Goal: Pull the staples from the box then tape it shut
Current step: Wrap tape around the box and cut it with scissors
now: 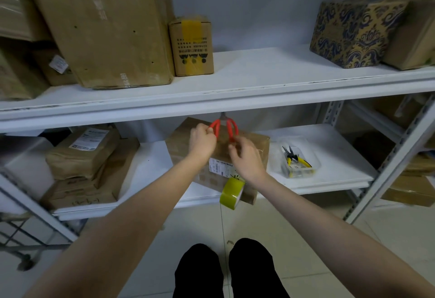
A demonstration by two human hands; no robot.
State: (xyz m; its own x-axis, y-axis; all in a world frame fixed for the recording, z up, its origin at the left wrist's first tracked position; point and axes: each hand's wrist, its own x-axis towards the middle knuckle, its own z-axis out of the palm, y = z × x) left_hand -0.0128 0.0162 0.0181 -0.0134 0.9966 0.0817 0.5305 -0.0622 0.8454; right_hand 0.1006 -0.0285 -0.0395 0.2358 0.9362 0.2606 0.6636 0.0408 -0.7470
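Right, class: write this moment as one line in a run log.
stage: staple pulling | left hand: grips red pliers handle | right hand: holds other handle | box: on lower shelf | tape roll: untouched, against box

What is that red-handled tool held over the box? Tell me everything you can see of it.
The red-handled tool looks like pliers: two red handles, seemingly rubber-coated, spread apart and joined at a grey metal pivot. Its working end is hidden behind the upper shelf edge. It points away from the person, above the cardboard box on the lower shelf. The left hand grips one handle; the right hand pinches the other's end.
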